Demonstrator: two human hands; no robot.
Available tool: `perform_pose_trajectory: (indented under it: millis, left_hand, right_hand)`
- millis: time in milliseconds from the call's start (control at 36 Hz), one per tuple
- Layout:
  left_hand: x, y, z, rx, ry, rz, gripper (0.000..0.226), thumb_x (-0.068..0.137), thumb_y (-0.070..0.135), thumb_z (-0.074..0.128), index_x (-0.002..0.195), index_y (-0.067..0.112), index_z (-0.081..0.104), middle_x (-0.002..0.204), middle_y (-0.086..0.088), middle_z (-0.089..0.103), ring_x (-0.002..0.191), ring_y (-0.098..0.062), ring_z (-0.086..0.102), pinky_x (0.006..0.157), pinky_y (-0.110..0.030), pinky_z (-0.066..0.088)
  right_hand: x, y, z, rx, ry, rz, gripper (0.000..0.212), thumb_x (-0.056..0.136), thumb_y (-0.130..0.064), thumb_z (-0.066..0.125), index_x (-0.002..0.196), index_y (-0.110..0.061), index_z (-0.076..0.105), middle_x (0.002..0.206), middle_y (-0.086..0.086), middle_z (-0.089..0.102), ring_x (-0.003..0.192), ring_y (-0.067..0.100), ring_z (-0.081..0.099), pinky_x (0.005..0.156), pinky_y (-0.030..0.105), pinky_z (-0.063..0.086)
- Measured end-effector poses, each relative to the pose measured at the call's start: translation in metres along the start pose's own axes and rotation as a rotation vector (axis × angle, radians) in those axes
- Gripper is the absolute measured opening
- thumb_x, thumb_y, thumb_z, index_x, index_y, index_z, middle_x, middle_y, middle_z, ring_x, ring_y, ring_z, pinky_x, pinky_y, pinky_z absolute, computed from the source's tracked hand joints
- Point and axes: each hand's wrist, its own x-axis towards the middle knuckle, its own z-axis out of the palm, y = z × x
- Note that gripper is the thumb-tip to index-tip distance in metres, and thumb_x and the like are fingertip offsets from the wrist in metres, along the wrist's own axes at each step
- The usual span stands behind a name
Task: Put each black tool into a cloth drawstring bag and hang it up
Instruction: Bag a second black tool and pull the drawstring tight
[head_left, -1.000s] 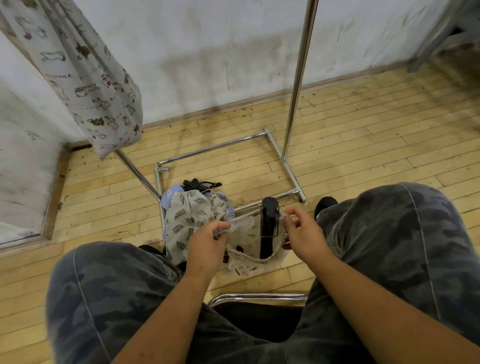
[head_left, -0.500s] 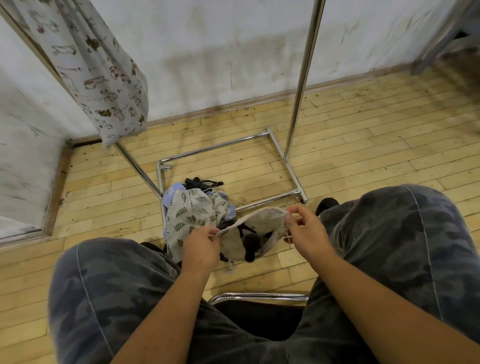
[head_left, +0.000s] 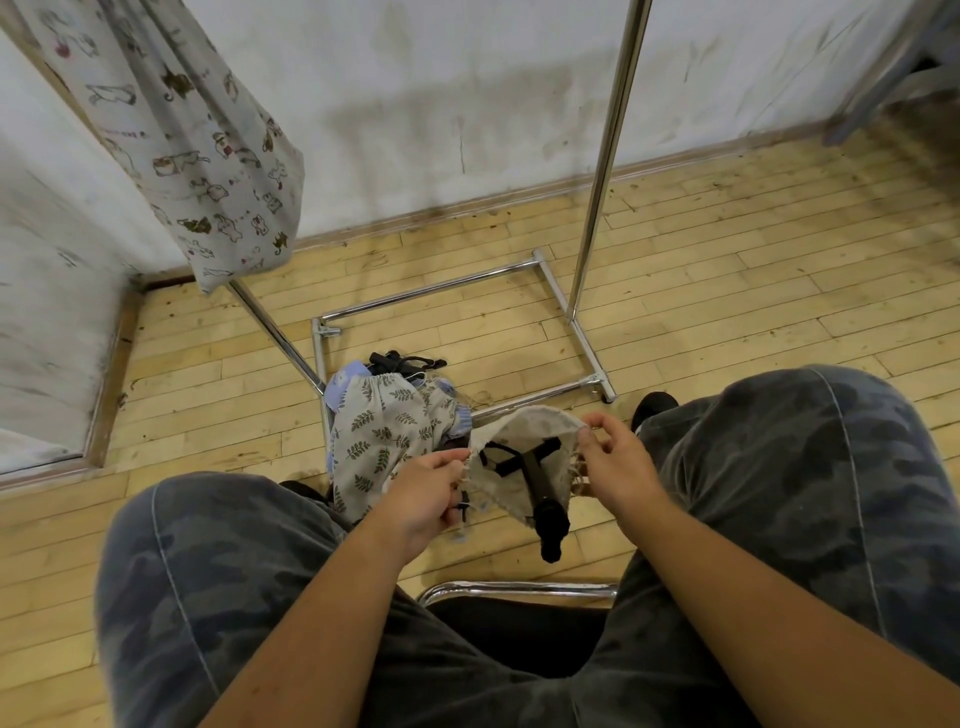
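Observation:
Between my knees I hold a beige cloth drawstring bag (head_left: 524, 431) by its mouth. My left hand (head_left: 423, 493) pinches the bag's left edge and my right hand (head_left: 613, 467) pinches its right edge. A black tool (head_left: 543, 499) with a long handle lies in the bag's opening, and its lower end sticks out below the cloth. On the floor to the left sits a leaf-print bag (head_left: 387, 431) on a blue one (head_left: 345, 382), with another black tool (head_left: 402, 359) behind them. An animal-print bag (head_left: 208, 156) hangs on the rack at upper left.
A chrome clothes rack (head_left: 597, 197) stands ahead on the wooden floor, its base frame (head_left: 431, 293) near the wall. My camouflage-trousered legs (head_left: 810, 467) flank the bags. A chrome chair edge (head_left: 519, 590) lies below my hands.
The black tool stood upright above the bag's mouth; now it has dropped in and lies tilted, lower end poking out. Both hands have tipped the bag's mouth towards me.

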Motion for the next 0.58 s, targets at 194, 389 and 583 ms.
perform_pose_trajectory:
  millis: [194, 389, 583]
  left_hand:
    - [-0.001, 0.001, 0.0, -0.122, -0.052, -0.085, 0.027, 0.112, 0.019, 0.038, 0.126, 0.015, 0.06, 0.073, 0.0, 0.045, 0.049, -0.009, 0.03, 0.047, -0.025, 0.026]
    - [-0.01, 0.004, 0.001, -0.098, -0.105, -0.008, 0.028, 0.108, 0.035, 0.051, 0.128, 0.02, 0.061, 0.07, 0.005, 0.042, 0.053, -0.007, 0.03, 0.052, -0.024, 0.027]
    - [-0.023, 0.004, 0.009, 0.046, -0.361, -0.006, 0.036, 0.093, 0.016, 0.076, 0.126, 0.026, 0.068, 0.079, 0.003, 0.054, 0.057, -0.007, 0.033, 0.05, -0.022, 0.027]
  right_hand:
    - [0.004, -0.001, -0.006, 0.058, 0.059, 0.015, 0.013, 0.108, -0.027, 0.05, 0.103, -0.026, 0.062, 0.103, 0.014, 0.071, 0.092, 0.029, 0.072, 0.084, 0.05, 0.063]
    - [0.007, 0.001, -0.004, 0.205, 0.016, 0.083, 0.011, 0.105, -0.019, 0.055, 0.102, -0.019, 0.066, 0.107, 0.015, 0.072, 0.097, 0.029, 0.073, 0.084, 0.048, 0.064]
    - [0.002, -0.003, -0.002, 0.298, -0.115, 0.086, 0.016, 0.106, -0.018, 0.053, 0.112, -0.01, 0.065, 0.108, 0.017, 0.071, 0.085, 0.026, 0.071, 0.078, 0.041, 0.061]
